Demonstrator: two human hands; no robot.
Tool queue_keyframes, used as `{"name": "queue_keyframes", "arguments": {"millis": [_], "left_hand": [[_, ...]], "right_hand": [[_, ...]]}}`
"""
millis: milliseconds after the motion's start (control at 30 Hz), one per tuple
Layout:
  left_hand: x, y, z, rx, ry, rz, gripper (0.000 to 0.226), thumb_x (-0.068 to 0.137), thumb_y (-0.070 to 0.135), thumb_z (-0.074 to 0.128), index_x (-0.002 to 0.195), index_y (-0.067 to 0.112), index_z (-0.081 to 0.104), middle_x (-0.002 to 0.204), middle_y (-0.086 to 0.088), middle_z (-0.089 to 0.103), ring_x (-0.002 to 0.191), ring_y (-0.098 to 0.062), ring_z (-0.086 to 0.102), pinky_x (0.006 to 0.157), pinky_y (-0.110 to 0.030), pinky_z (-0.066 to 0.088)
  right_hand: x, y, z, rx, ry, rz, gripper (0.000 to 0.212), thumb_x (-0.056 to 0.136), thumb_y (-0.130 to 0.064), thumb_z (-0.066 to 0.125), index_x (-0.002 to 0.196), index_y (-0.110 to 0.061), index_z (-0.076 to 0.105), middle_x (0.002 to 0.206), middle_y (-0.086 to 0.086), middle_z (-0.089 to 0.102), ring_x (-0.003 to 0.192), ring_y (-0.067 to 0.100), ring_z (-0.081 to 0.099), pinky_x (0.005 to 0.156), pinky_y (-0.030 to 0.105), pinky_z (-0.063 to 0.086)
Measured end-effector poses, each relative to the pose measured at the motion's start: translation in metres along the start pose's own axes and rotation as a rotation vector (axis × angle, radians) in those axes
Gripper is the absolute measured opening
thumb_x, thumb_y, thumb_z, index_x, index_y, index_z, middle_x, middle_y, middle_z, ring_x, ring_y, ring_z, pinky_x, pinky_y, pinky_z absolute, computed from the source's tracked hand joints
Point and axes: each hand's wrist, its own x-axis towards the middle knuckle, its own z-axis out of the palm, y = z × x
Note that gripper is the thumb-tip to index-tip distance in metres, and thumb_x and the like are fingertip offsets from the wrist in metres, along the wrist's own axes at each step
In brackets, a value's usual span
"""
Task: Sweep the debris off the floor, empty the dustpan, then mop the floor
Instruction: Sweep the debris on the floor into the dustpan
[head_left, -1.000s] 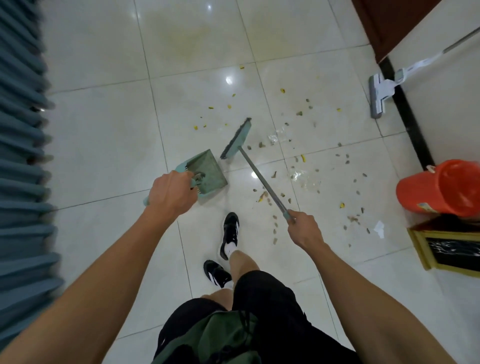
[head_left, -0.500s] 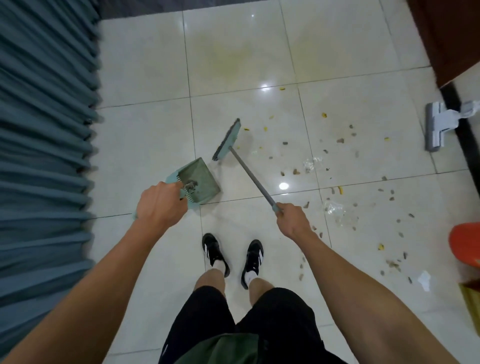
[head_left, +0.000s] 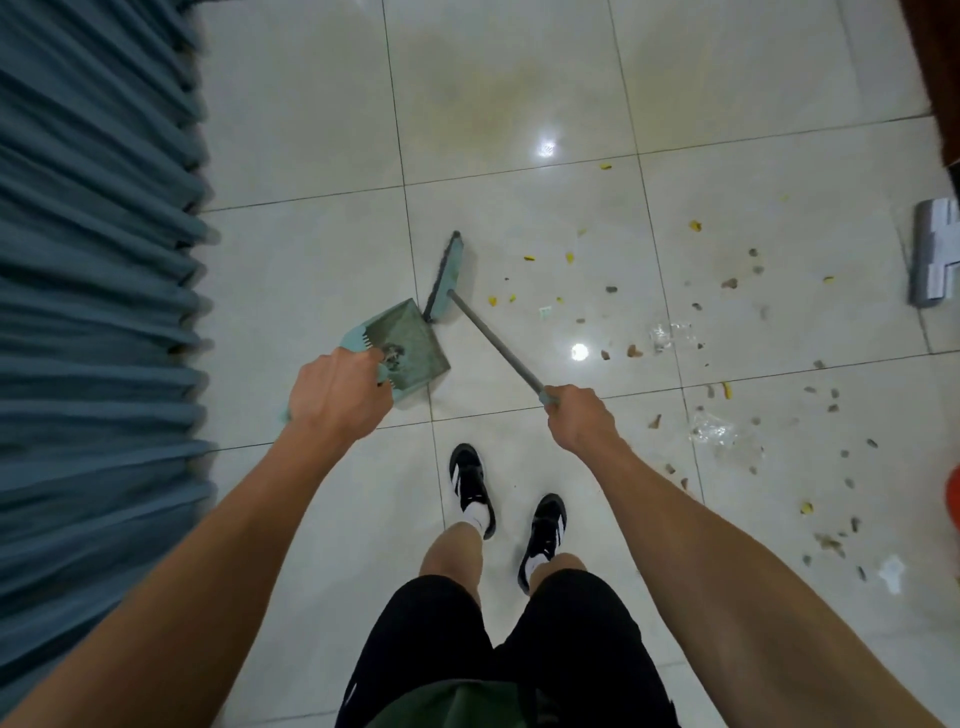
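- Currently we hold the dustpan (head_left: 410, 343) by its handle in the left hand (head_left: 337, 395), fingers curled round it, and the broom (head_left: 470, 312) shaft end in the right hand (head_left: 579, 418), fist closed on it.
- We judge the step in hand to be sweeping; the broom head stands just beside the far lip of the dustpan.
- We keep the dustpan lip flat on the floor (head_left: 519, 104) and draw the bristles toward it in short, low strokes, so pieces do not scatter.
- We work rightward: most debris (head_left: 727, 332) lies well apart from the dustpan, spread over the tiles to the right.
- Dustpan contents: a small dark clump near the handle comb; the rest of the tray shows bare.
- The mop head (head_left: 935, 260) lies at the right edge, untouched.
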Motion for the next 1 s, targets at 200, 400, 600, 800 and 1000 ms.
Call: {"name": "queue_keyframes", "arguments": {"millis": [200,400,600,800,1000], "left_hand": [[0.027,0.010,-0.008,-0.010,0.011,0.069,0.018,0.088,0.027,0.051,0.097,0.020,0.064,0.076,-0.005,0.062,0.058,-0.027,0.053,0.056,-0.031,0.040],[0.030,0.055,-0.012,0.022,0.015,0.150,0.021,0.087,0.025,0.050,0.101,0.021,0.066,0.070,-0.003,0.050,0.057,-0.027,0.049,0.055,-0.031,0.036],[0.022,0.122,-0.015,0.075,-0.011,0.261,0.024,0.087,0.027,0.050,0.103,0.024,0.067,0.064,0.002,0.046,0.057,-0.024,0.051,0.055,-0.030,0.037],[-0.001,0.197,-0.016,0.100,-0.034,0.405,0.025,0.087,0.029,0.049,0.105,0.024,0.066,0.072,-0.001,0.055,0.062,-0.026,0.055,0.059,-0.032,0.043],[-0.026,0.256,-0.013,0.118,-0.023,0.505,0.022,0.087,0.028,0.049,0.100,0.025,0.066,0.071,-0.001,0.052,0.062,-0.027,0.053,0.060,-0.032,0.042]], "right_hand": [[0.008,0.005,-0.003,-0.095,0.019,0.119,0.036,0.093,-0.006,0.049,0.126,-0.019,0.059,0.079,-0.001,0.047,0.070,0.021,0.052,0.055,0.028,0.038],[-0.020,0.076,-0.003,-0.057,0.027,0.217,0.037,0.096,-0.009,0.048,0.130,-0.017,0.059,0.100,0.006,0.062,0.076,0.022,0.054,0.063,0.031,0.044],[-0.076,0.161,0.010,0.081,0.058,0.391,0.035,0.095,-0.012,0.050,0.129,-0.018,0.059,0.103,0.008,0.063,0.079,0.024,0.054,0.066,0.031,0.043],[-0.138,0.232,0.037,0.200,0.083,0.529,0.025,0.097,-0.018,0.050,0.120,-0.014,0.060,0.110,0.009,0.061,0.098,0.029,0.062,0.072,0.032,0.044],[-0.184,0.278,0.053,0.270,0.099,0.613,0.023,0.098,-0.017,0.050,0.119,-0.011,0.059,0.113,0.012,0.061,0.101,0.030,0.062,0.076,0.034,0.046]]}}
